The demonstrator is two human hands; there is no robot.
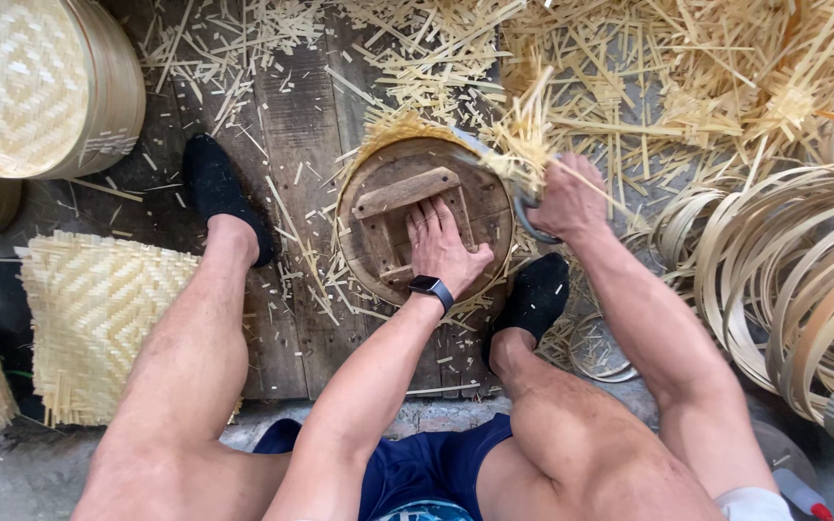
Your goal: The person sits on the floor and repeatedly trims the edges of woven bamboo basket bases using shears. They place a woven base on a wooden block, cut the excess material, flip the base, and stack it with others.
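Note:
A round wooden form (388, 260) with crossed wooden battens lies on the floor between my feet, woven bamboo sticking out around its rim. My left hand (441, 246), with a black watch at the wrist, presses flat on the form's middle. My right hand (567, 198) grips large metal shears (523, 217) at the form's upper right edge, where loose bamboo strip ends (523, 145) fan out by the blade.
Cut bamboo scraps (629, 68) cover the floor ahead. Coiled bamboo hoops (803, 280) pile up at right. A finished woven basket (41, 87) stands at top left, flat woven mats (94, 318) at left. My feet in black socks flank the form.

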